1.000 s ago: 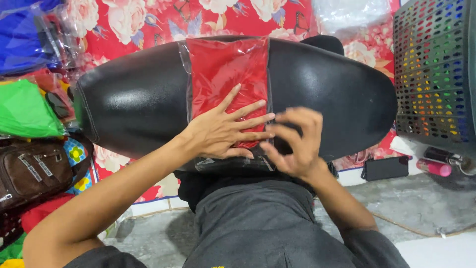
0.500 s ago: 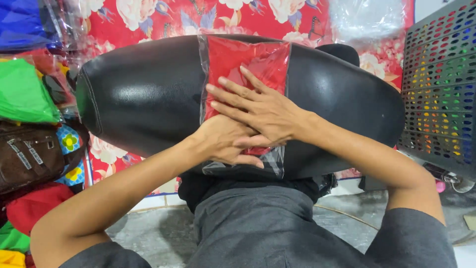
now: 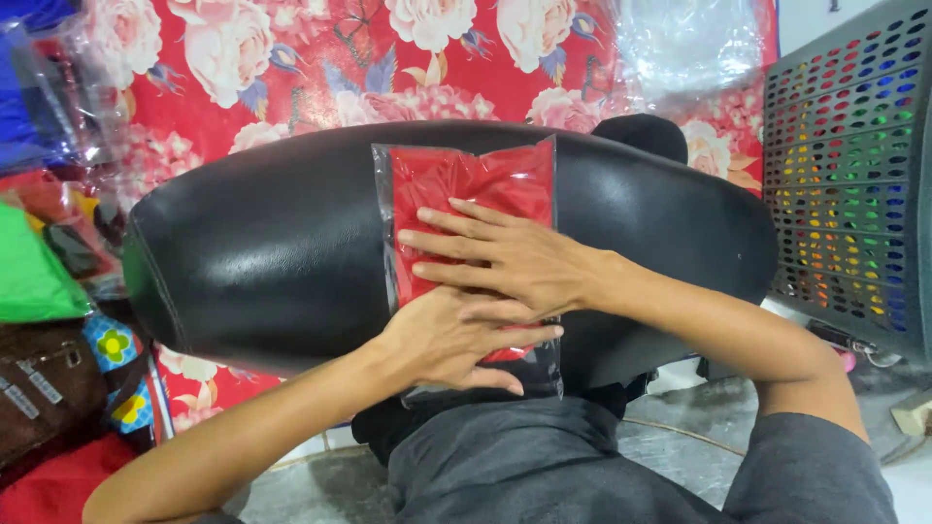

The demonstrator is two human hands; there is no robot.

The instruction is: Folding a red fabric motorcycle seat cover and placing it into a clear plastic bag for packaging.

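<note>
A clear plastic bag with a folded red cloth inside (image 3: 466, 189) lies across a black padded seat (image 3: 252, 252) in front of me. My right hand (image 3: 505, 257) presses flat on the bag's middle, fingers spread and pointing left. My left hand (image 3: 447, 340) lies palm down on the bag's lower end, partly under the right hand, its fingers pointing right. Neither hand grips the bag; both press it against the seat.
A red floral sheet (image 3: 320, 68) hangs behind the seat. Bagged green, blue and brown goods (image 3: 39, 291) pile at the left. A grey perforated crate (image 3: 845, 175) with coloured items stands at the right. My grey-clad lap (image 3: 544, 466) is below.
My right hand has slid from the bag's lower part up onto its middle, crossing over the left hand. The left hand has moved lower. The bag now lies flatter on the seat.
</note>
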